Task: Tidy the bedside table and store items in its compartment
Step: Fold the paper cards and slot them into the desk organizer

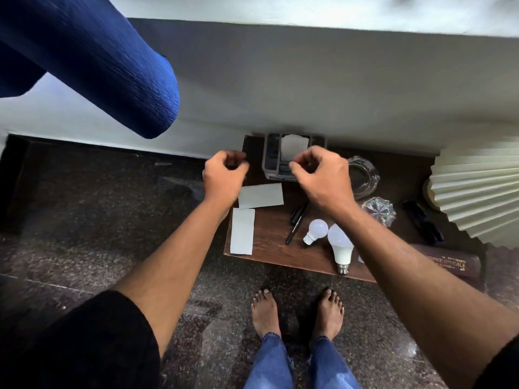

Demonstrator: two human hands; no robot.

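Currently: left hand [224, 175] clenched, nothing held, over the dark wooden bedside table's [269, 234] rear-left corner. Right hand [323, 175] curled above grey plastic organiser tray [268, 161]; grasp unclear. White paper slips [261, 195], black pen [295, 228], white bulbs [341, 245] lie on tabletop.

Grey organiser [270, 153]: front hidden behind right hand [323, 178]. Pleated lampshade [477, 189]: cut off at right edge. Book [449, 261]: lettering blurred, left end behind forearm [393, 248].
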